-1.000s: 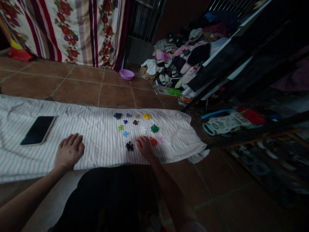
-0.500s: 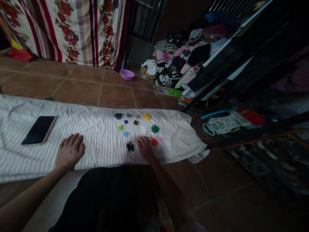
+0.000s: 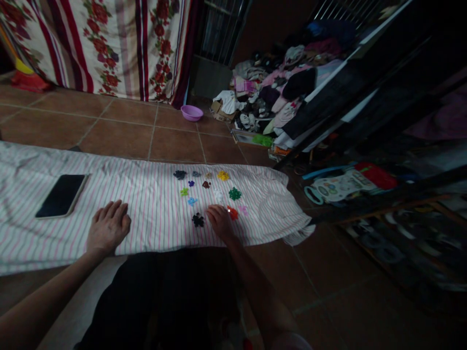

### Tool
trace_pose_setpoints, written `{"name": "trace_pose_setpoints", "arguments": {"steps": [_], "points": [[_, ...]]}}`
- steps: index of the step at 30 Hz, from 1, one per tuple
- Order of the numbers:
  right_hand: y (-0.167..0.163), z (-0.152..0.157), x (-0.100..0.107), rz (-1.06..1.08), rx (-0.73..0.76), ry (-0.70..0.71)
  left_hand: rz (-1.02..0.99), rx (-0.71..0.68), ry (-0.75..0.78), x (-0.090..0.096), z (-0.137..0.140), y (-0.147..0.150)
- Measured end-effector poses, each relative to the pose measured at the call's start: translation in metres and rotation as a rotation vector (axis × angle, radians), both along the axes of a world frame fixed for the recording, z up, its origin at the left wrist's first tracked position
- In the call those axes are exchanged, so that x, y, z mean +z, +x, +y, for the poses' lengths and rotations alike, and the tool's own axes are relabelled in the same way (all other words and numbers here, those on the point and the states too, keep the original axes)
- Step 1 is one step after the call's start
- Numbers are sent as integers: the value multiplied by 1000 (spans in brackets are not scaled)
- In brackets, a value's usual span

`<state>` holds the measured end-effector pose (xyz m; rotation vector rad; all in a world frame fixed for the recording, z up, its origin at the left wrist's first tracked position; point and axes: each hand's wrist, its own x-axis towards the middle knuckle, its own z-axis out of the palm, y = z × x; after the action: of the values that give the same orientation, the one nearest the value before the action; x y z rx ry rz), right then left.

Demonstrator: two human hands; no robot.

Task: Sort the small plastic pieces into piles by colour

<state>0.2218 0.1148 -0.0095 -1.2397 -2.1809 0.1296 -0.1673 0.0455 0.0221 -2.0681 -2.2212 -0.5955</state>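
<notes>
My left hand lies palm down with fingers stretched on the striped cloth, to the right of a smartphone. My right hand is closed low over the cloth, its fingers curled; anything in them is hidden. It sits between a pile of small black pieces and a red pile. A tiny white speck shows at the red pile's left edge. Just beyond the fingers lies a white pile, with a green pile and a pink pile farther right.
Toward the far edge are dark grey, yellow and brown piles, among several others. Lime and light blue pieces lie left of centre. A purple basin and heaped clothes are on the floor behind.
The white speck at the red pile's left edge now shows beside my right hand. That hand remains closed in nearly the same spot. My left hand stays flat; the view has shifted slightly.
</notes>
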Motion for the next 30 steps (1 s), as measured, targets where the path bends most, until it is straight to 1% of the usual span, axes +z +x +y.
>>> {"name": "trace_pose_setpoints", "arguments": {"steps": [3,7,9,13,15,19,22,26,30], "points": [[0,-5,1,13,-23,44,21,2,3,-2,0,-1],[2,-14,-3,43,-87,126,57,8,4,-5,1,-1],[1,-20,-5,47,-76,140,59,6,12,-6,1,-1],[-18,-32,-9,34,22,120,63,8,37,-8,2,-1],[-33,-36,-11,31,39,101,63,5,46,-9,2,-1],[-58,-33,-16,37,5,116,79,0,67,-10,2,-2],[-68,-27,-19,63,-11,122,81,-6,66,-11,2,-2],[-71,-22,-21,122,-51,74,93,-11,52,-10,2,-3],[-68,-22,-20,194,-140,40,106,-21,43,-10,2,-3]]}}
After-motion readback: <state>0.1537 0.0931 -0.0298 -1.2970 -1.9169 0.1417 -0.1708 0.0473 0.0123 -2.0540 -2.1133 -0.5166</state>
